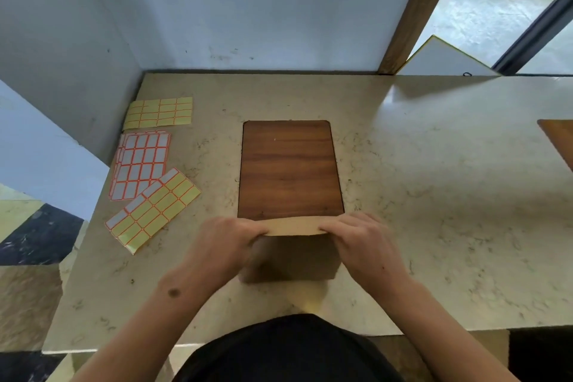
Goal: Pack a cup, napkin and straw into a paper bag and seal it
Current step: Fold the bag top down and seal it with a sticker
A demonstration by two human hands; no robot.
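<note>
A brown paper bag [293, 257] stands on the marble counter, close to the near edge. Its top is folded over into a flat flap [293, 226]. My left hand [229, 237] pinches the left end of that fold, and my right hand [356, 236] pinches the right end. No cup, napkin or straw shows; the folded top hides the bag's inside.
A wooden board [290, 169] lies just behind the bag. Three sheets of sticker labels [145, 164] lie on the counter's left side. The wall runs along the counter's [434, 195] back edge. Another wooden board's corner [558, 139] shows at the far right.
</note>
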